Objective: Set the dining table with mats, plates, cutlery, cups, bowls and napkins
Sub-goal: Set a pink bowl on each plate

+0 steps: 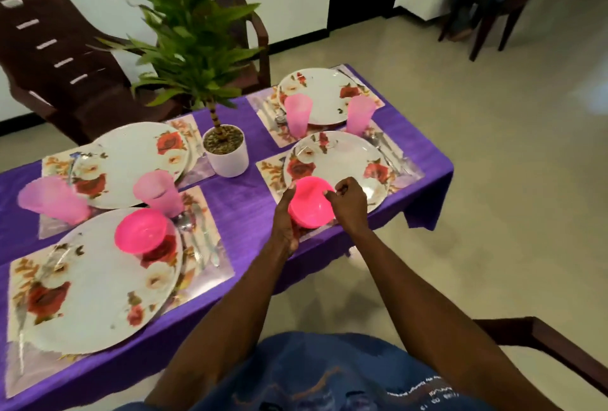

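Pink bowl (pixel 311 202): my left hand (pixel 285 223) cups it, right hand (pixel 346 205) seemingly pinches its rim; I'd centre it on the floral plate (pixel 358 160).

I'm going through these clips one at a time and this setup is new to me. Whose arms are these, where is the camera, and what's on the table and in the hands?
There is no machine here: a person wears one wide-angle camera on the head, looking down, so the two arms are their own. The table has a purple cloth with four place settings: floral mats, flowered plates, cutlery and pale pink cups, with a potted plant in the middle. One pink bowl already sits on the near left plate. The left hand grips a second pink bowl from below and the side, while the right hand pinches its rim, above the near edge of the right plate. The two far plates have no bowls yet, and I see no napkins.
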Tool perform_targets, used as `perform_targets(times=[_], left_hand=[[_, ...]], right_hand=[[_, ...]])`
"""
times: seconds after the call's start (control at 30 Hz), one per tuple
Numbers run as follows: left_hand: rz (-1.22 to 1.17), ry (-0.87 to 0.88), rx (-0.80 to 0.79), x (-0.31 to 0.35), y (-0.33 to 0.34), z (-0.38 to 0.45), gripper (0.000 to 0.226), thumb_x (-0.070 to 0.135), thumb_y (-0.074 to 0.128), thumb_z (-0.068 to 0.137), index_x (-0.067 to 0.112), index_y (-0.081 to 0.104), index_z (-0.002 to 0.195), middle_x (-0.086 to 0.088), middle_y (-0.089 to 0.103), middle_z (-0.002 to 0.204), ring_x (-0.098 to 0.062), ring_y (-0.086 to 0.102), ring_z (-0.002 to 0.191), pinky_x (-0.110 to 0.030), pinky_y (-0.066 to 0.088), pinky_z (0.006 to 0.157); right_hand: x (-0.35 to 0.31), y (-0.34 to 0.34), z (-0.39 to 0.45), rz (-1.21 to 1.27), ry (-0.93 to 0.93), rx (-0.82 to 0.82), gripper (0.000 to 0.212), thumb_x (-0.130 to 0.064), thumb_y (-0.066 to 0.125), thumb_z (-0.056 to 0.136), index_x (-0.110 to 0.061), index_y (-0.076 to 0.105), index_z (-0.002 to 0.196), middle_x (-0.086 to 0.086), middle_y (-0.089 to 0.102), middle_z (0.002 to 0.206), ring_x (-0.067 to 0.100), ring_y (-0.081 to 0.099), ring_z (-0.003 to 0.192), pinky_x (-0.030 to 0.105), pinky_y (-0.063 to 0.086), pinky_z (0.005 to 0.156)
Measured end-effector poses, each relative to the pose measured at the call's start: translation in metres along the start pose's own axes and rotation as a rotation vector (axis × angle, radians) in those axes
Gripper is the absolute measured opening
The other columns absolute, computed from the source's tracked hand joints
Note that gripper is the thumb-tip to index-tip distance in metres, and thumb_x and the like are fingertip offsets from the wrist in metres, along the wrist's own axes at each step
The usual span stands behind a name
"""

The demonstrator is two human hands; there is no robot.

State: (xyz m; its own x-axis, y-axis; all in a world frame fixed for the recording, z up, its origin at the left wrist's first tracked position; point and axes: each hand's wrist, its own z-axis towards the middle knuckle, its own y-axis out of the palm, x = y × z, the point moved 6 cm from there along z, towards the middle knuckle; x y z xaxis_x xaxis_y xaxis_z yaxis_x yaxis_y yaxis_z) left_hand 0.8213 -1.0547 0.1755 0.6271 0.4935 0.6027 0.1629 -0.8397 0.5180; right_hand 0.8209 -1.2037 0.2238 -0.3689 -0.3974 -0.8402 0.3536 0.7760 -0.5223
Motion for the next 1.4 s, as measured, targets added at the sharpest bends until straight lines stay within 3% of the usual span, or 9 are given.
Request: perform_targets(times=[0.2,0.37,0.5,0.6,0.73,0.83,1.0,1.2,1.4], left_hand=[[0.029,0.003,0.033,-0.020,0.048,0.026,0.062,0.062,0.061,0.083,0.017,0.055,0.126,-0.015,0.062,0.119,-0.037,0.061,0.106,-0.059,0.053,0.089],[-0.003,0.045,0.084,-0.012,0.061,0.056,0.067,0.060,0.070,0.073,0.021,0.055,0.126,-0.015,0.058,0.125,-0.038,0.058,0.111,-0.056,0.056,0.082],[-0.005,0.052,0.142,-0.012,0.079,0.091,0.061,0.055,0.073,0.075,0.025,0.054,0.125,-0.014,0.057,0.126,-0.039,0.057,0.111,-0.050,0.059,0.072],[-0.064,0.109,0.223,-0.007,0.086,0.118,0.042,0.037,0.067,0.089,0.026,0.051,0.127,-0.013,0.054,0.128,-0.039,0.055,0.112,-0.056,0.059,0.073],[-0.115,0.195,0.406,0.012,0.077,0.139,0.052,0.040,0.073,0.080,0.033,0.052,0.127,-0.010,0.051,0.132,-0.036,0.050,0.117,-0.062,0.056,0.075],[-0.142,0.248,0.484,0.025,0.069,0.142,0.045,0.032,0.068,0.088,0.027,0.052,0.130,-0.011,0.051,0.129,-0.037,0.049,0.116,-0.061,0.057,0.073],[-0.135,0.218,0.510,0.022,0.066,0.137,0.042,0.032,0.065,0.090,0.026,0.051,0.129,-0.012,0.051,0.130,-0.037,0.051,0.115,-0.051,0.059,0.066],[-0.091,0.185,0.454,0.020,0.076,0.133,0.045,0.026,0.062,0.094,0.026,0.048,0.137,-0.011,0.049,0.128,-0.040,0.049,0.115,-0.053,0.059,0.066],[-0.091,0.176,0.434,0.013,0.079,0.134,0.048,0.029,0.065,0.091,0.027,0.047,0.135,-0.015,0.047,0.133,-0.043,0.048,0.119,-0.055,0.058,0.069]], right_hand=[[0.010,-0.041,0.046,-0.166,-0.070,-0.022,0.013,-0.019,0.061,0.093,-0.008,0.065,0.092,0.005,0.065,0.084,0.020,0.058,0.077,0.026,0.037,0.064],[0.006,-0.044,0.074,-0.108,-0.074,-0.020,0.018,-0.018,0.057,0.095,-0.007,0.071,0.094,0.005,0.068,0.083,0.018,0.060,0.073,0.026,0.042,0.065],[0.010,-0.052,0.112,-0.090,-0.051,-0.035,0.021,-0.019,0.058,0.094,-0.011,0.062,0.075,0.000,0.059,0.068,0.020,0.057,0.069,0.028,0.040,0.061],[0.007,-0.065,0.141,0.014,-0.009,0.011,0.020,-0.018,0.055,0.091,-0.006,0.061,0.076,0.009,0.062,0.070,0.024,0.060,0.066,0.033,0.047,0.058],[0.011,-0.084,0.180,0.094,0.047,0.130,0.019,-0.011,0.051,0.091,-0.009,0.054,0.073,0.001,0.053,0.063,0.021,0.055,0.058,0.029,0.049,0.046],[0.022,-0.077,0.199,0.054,0.109,0.079,0.012,-0.007,0.049,0.088,-0.004,0.060,0.087,0.007,0.060,0.073,0.028,0.066,0.063,0.040,0.056,0.051],[0.049,-0.047,0.208,0.033,0.285,-0.088,0.037,-0.005,0.050,0.077,0.004,0.056,0.112,0.024,0.067,0.084,0.036,0.066,0.049,0.036,0.050,0.033],[0.056,-0.034,0.224,0.000,0.312,-0.132,0.054,-0.004,0.051,0.073,0.001,0.052,0.127,0.024,0.068,0.091,0.040,0.067,0.061,0.028,0.044,0.032],[0.055,-0.039,0.231,-0.008,0.311,-0.153,0.043,-0.004,0.052,0.082,0.001,0.054,0.125,0.020,0.066,0.109,0.034,0.065,0.085,0.017,0.034,0.035]])
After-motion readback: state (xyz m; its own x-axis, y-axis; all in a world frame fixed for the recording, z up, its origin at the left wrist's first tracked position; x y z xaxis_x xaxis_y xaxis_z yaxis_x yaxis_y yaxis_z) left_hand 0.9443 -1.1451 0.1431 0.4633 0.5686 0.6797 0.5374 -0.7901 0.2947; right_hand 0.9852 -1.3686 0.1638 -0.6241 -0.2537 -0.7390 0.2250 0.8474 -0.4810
